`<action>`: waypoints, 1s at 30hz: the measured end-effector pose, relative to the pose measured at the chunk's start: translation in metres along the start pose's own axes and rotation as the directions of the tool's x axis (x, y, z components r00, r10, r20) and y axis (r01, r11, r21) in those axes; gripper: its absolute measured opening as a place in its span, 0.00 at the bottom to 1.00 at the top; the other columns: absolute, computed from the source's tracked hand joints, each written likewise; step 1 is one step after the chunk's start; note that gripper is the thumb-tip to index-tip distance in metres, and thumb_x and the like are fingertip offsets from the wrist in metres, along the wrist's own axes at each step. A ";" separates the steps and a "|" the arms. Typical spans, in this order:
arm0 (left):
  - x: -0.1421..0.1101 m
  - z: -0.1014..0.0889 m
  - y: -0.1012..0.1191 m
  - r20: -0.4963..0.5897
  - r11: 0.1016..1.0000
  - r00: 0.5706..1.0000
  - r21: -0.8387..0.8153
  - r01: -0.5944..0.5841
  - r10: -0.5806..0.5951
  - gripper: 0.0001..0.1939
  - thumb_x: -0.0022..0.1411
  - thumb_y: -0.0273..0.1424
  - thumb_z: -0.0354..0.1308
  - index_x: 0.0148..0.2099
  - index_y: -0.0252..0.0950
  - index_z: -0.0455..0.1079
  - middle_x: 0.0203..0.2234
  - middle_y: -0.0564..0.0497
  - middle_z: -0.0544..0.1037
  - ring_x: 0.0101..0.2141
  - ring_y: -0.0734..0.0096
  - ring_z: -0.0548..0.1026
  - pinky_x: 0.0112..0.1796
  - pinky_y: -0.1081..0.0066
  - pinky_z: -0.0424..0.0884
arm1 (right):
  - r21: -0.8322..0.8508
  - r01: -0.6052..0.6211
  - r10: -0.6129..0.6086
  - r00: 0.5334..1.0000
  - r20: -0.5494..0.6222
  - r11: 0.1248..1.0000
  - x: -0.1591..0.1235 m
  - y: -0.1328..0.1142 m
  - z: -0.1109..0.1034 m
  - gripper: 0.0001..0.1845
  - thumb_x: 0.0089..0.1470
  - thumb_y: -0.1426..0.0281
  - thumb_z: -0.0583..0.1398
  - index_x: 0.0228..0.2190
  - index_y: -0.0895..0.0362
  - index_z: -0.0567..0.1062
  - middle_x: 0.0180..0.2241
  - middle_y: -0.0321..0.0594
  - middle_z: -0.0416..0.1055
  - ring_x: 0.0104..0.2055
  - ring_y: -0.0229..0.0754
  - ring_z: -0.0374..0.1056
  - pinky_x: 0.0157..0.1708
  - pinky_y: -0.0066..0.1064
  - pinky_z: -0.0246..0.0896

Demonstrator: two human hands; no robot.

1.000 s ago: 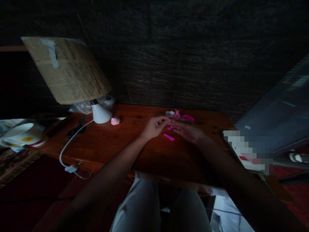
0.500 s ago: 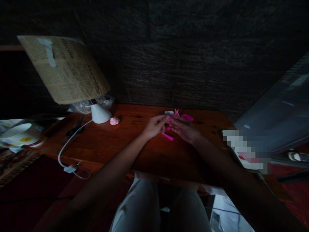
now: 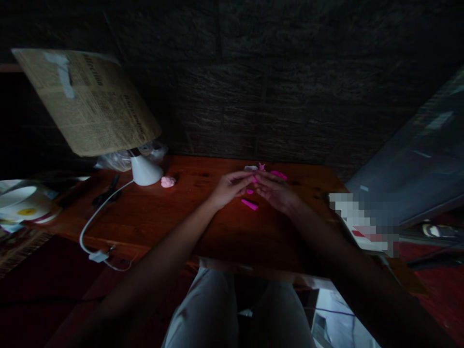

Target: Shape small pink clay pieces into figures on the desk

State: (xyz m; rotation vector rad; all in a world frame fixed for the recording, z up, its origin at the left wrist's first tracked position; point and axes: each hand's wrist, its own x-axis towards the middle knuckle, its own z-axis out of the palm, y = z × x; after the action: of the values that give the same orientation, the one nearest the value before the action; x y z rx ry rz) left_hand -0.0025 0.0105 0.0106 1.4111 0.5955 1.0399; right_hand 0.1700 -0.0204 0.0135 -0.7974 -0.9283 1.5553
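A bright pink piece (image 3: 254,179), which looks like modelling clay, sits between the fingertips of both hands, just above the surface (image 3: 221,237). Only a little of it shows: a small, smooth-looking blob of strong, even magenta, vivid against the dim wood. Its full outline is hidden by the fingers. The left hand (image 3: 230,189) has its grip closed on the piece, thumb and fingers pinched together. The fingers of the right hand (image 3: 277,192) are stretched out and slightly bent, their tips meeting the piece from the other side; whether that grip is closed on it, I cannot tell.

Below the fingertips lies a small pink blob (image 3: 250,192), rounded and of the same colour. Nearer the person is a pink strip (image 3: 250,205), long, narrow and slanting. Behind the hands stand a paler pink figure (image 3: 261,166) with pointed tips, a flat magenta sheet (image 3: 280,175) and something white (image 3: 250,168), partly covered. A pale pink lump (image 3: 167,181), knobbly, rests beside the white lamp base (image 3: 146,170).
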 end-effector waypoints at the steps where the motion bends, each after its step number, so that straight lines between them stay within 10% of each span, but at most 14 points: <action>1: 0.000 0.000 -0.001 0.004 1.000 1.000 -0.017 0.003 -0.003 0.24 0.50 0.44 0.71 0.45 0.34 0.79 0.23 0.54 0.75 0.17 0.86 0.61 0.20 0.78 0.54 | 0.021 -0.018 0.018 1.000 0.000 1.000 0.000 0.000 -0.001 0.15 0.40 0.69 0.75 0.34 0.49 0.83 0.30 0.31 0.80 0.31 0.32 0.73 0.38 0.25 0.69; 13: -0.001 -0.003 -0.007 0.075 0.903 0.980 0.381 -0.197 0.182 0.13 0.58 0.38 0.64 0.39 0.32 0.78 0.23 0.52 0.77 0.21 0.80 0.68 0.24 0.78 0.64 | 0.075 -0.293 0.290 0.956 0.043 0.953 0.003 0.010 -0.015 0.09 0.42 0.71 0.73 0.29 0.53 0.81 0.31 0.34 0.81 0.37 0.36 0.75 0.45 0.31 0.69; 20: -0.005 -0.003 -0.004 0.158 0.692 0.939 0.641 -0.333 0.305 0.06 0.62 0.30 0.59 0.36 0.33 0.76 0.28 0.51 0.78 0.27 0.77 0.71 0.29 0.77 0.65 | 0.033 -0.272 0.272 0.962 0.026 0.962 0.002 0.007 -0.010 0.11 0.38 0.70 0.75 0.27 0.52 0.82 0.32 0.34 0.81 0.37 0.36 0.74 0.45 0.30 0.69; 30: -0.005 -0.007 -0.008 0.170 0.775 0.952 0.552 -0.307 0.256 0.17 0.56 0.32 0.66 0.48 0.34 0.78 0.20 0.55 0.74 0.21 0.79 0.66 0.26 0.78 0.61 | -0.141 -0.053 0.066 0.994 0.089 0.989 -0.004 -0.002 0.000 0.15 0.35 0.69 0.75 0.31 0.51 0.84 0.35 0.35 0.82 0.40 0.39 0.76 0.46 0.32 0.70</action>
State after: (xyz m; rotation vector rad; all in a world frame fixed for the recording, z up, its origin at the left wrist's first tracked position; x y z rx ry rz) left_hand -0.0085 0.0113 0.0007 2.1243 0.6811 1.0722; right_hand 0.1712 -0.0239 0.0150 -0.8629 -1.0996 1.6039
